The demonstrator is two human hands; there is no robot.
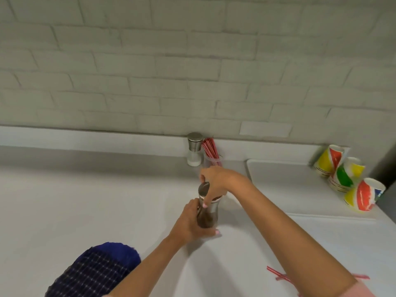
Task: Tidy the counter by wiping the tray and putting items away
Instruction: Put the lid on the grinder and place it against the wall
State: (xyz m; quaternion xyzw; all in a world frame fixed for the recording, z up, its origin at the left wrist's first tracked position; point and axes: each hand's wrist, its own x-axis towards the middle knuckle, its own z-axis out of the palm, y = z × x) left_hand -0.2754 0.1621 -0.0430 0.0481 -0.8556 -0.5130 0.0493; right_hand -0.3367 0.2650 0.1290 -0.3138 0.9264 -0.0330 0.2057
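A pepper grinder (207, 213) with a steel top and a dark glass body stands in the middle of the white counter. My left hand (189, 224) wraps around its glass base. My right hand (215, 183) grips its steel cap from above. Behind them, at the wall, a matching salt grinder (194, 149) stands next to a clear cup of red striped straws (211, 150). A white tray (285, 185) lies to the right. A dark blue checked cloth (96, 273) lies crumpled at the near left.
Three colourful paper cups (347, 177) lie tipped on the tray's far right side. Two loose red striped straws (278, 274) lie on the counter near my right forearm. A grey brick wall rises behind the counter's raised back ledge (85, 138).
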